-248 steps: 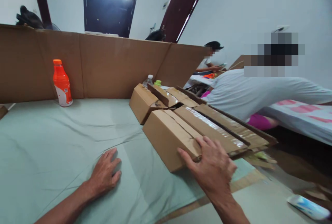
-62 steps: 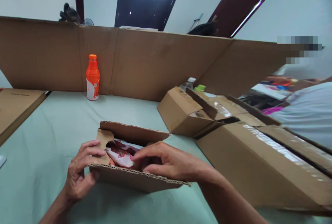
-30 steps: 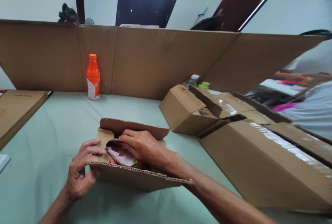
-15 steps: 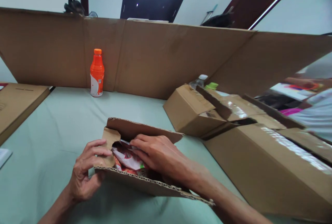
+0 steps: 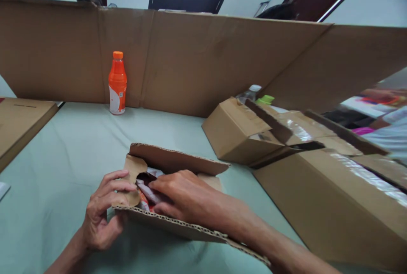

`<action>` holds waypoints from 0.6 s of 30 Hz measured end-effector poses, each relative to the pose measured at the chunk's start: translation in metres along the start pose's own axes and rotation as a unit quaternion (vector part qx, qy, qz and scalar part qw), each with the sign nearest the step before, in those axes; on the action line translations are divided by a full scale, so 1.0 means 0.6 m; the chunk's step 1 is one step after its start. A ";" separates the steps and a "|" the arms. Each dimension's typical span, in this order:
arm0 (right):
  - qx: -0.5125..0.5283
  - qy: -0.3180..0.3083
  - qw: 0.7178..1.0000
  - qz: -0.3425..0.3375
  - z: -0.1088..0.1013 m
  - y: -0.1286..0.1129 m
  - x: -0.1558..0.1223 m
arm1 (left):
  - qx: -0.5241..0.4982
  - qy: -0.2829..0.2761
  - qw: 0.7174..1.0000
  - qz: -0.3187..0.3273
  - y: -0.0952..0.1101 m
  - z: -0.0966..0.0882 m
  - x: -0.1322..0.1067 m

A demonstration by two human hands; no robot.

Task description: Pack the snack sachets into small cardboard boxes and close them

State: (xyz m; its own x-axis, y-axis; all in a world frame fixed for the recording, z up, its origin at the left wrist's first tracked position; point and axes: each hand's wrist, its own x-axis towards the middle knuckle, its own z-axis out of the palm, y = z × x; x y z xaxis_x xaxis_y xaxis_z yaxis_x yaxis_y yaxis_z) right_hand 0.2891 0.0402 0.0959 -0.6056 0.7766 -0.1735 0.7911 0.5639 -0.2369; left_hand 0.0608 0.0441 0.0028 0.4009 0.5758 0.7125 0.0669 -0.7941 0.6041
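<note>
An open cardboard box [image 5: 173, 154] stands on the table, its long flaps spread. My left hand [image 5: 103, 210] holds the box at its left end, fingers over the short flap and thumb lower down on the outside. Inside lie crumpled white-and-red packets [image 5: 151, 192], which look like snack wrappers. My right hand [image 5: 178, 193] reaches into the box from the right. Its fingers and thumb close on a packet near the left end, and the fingertips are partly hidden among the wrappers.
An orange bottle [image 5: 117, 84] stands at the back against a cardboard screen [image 5: 197, 62]. Larger cardboard boxes [image 5: 318, 197] fill the right side, with a clear bottle [image 5: 251, 92] behind them. A flat carton [image 5: 25, 125] lies at left. Another person's sleeve [image 5: 392, 136] shows far right.
My right hand has shifted slightly left and deeper over the packets, its thumb now showing near the front wall. My left hand keeps its hold. The view has tilted down a little.
</note>
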 end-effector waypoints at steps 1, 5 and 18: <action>-0.023 -0.012 1.000 0.002 0.000 -0.005 0.003 | 0.000 0.001 1.000 -0.001 -0.001 0.000 -0.001; -0.104 -0.037 0.994 0.018 0.004 -0.018 0.008 | -0.007 0.005 1.000 0.001 -0.006 0.001 -0.005; -0.078 0.012 0.997 0.018 0.030 0.008 0.010 | -0.009 0.024 0.999 0.022 -0.011 0.002 -0.006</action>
State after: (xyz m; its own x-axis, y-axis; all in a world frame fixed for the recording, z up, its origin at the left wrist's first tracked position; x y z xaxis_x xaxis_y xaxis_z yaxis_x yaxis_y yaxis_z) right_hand 0.2878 0.0428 0.0762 -0.5752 0.8028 -0.1567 0.8176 0.5704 -0.0785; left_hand 0.0603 0.0472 -0.0043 0.3588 0.5498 0.7543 0.0333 -0.8151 0.5783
